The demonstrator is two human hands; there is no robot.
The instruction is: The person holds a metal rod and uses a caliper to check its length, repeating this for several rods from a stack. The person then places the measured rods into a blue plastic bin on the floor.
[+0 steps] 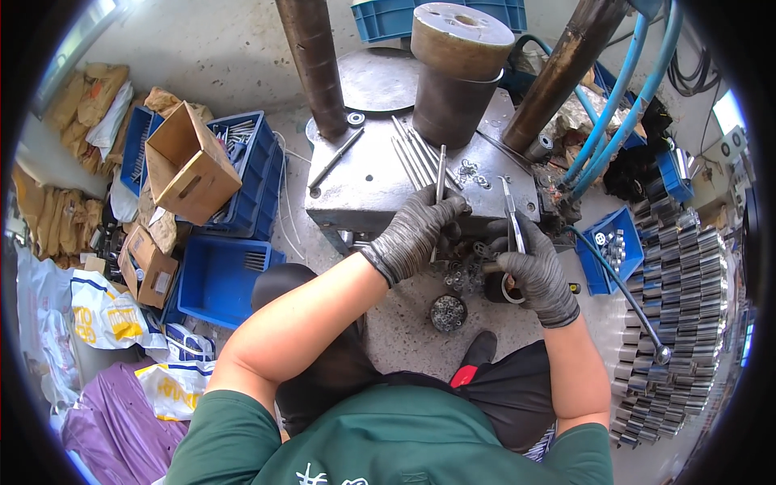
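Note:
My left hand, in a grey glove, is closed around a slim metal rod that stands nearly upright at the front edge of the steel press table. In my gloved right hand is a pair of pliers with long pointed jaws aimed away from me. The rod and the jaws are apart. Several similar rods lie on the table just beyond my left hand. Small metal rings are scattered beside them. Below my hands, a round dark container holds many small rings.
A heavy steel cylinder stands on the table between two thick columns. Blue crates and a cardboard box are on the left. Stacked metal cylinders, a blue bin and blue hoses occupy the right.

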